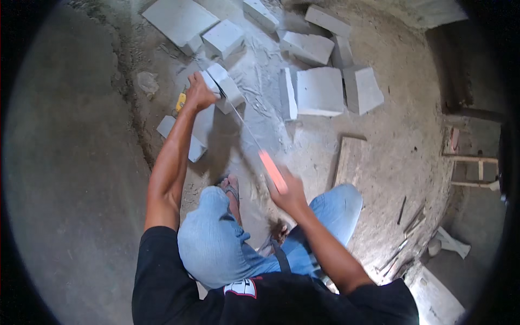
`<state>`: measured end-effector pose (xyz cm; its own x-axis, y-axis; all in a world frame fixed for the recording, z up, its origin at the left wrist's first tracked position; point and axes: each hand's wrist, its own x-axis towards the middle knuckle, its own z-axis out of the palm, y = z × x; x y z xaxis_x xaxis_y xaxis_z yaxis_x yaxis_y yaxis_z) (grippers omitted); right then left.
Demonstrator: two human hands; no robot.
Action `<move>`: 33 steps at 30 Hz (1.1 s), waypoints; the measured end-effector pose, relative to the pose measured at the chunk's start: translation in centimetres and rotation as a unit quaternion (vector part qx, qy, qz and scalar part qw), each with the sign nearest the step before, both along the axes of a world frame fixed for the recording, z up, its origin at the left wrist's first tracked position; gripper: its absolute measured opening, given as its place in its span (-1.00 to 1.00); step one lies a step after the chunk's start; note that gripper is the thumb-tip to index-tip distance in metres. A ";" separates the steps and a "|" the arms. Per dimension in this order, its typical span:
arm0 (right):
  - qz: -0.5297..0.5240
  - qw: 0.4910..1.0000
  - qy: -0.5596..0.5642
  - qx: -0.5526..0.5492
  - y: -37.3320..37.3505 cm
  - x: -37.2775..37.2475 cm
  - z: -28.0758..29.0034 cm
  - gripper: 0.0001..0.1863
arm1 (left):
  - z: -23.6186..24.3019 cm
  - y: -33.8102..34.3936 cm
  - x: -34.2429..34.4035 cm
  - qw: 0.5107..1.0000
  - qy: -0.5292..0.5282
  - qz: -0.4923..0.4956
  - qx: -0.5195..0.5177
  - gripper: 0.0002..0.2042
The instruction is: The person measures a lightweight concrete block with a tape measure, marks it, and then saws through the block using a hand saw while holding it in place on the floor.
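My right hand (290, 192) is closed around the orange handle (272, 172) of a hand saw, slightly smeared by motion. Its thin blade (246, 124) slants up and left into a dark cut in a pale grey lightweight concrete block (230, 91). My left hand (200, 93) grips the block just left of the cut, its fingers bent over the top. This block rests on another pale block (203, 122). Beside my left wrist lies a yellow tool (181, 102), perhaps a tape measure, partly hidden by my arm.
Several more blocks stand beyond, including a wide slab (180, 21) and an upright block (320, 91). A wooden board (351, 160) lies right of my knees. Pale dust covers the floor. A crumpled clear plastic bag (147, 82) lies left; loose tools (402, 246) lie at lower right.
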<state>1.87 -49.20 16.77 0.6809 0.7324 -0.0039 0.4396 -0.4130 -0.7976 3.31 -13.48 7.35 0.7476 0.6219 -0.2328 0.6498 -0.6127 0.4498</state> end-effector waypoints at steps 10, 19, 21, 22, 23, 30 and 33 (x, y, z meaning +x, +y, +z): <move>0.005 0.999 -0.014 -0.041 0.5 1.5 -0.1 -0.69 | -1.0 -0.9 1.1 1.000 0.008 -0.007 -0.013 -0.16; -0.035 0.997 0.066 -0.005 2.1 0.6 -2.2 -0.70 | 0.0 0.1 1.0 0.999 -0.001 -0.026 -0.020 -0.19; -0.047 0.991 0.077 -0.103 5.7 3.3 -2.8 -0.69 | -0.4 -0.9 2.5 0.999 -0.024 0.006 -0.029 -0.18; -0.046 0.991 0.079 -0.101 5.1 2.9 -2.6 -0.69 | 0.0 -1.0 2.1 0.999 -0.022 0.007 -0.026 -0.18; -0.032 0.994 0.054 -0.093 3.1 2.4 -2.1 -0.70 | 0.7 -1.4 2.1 1.000 -0.009 0.000 -0.028 -0.17; -0.008 0.999 0.023 -0.043 2.9 2.4 -3.8 -0.60 | -0.9 -0.8 2.1 0.999 -0.026 -0.024 -0.011 -0.13; -0.016 0.992 0.066 -0.104 2.3 1.2 -2.9 -0.61 | -1.0 0.6 1.5 0.999 -0.033 -0.019 0.003 -0.15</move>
<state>3.05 -46.94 13.84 0.6872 0.6847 -0.2427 0.3214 -0.5862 -0.7437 4.77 -12.88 6.30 0.7851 0.5932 -0.1781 0.5940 -0.6396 0.4879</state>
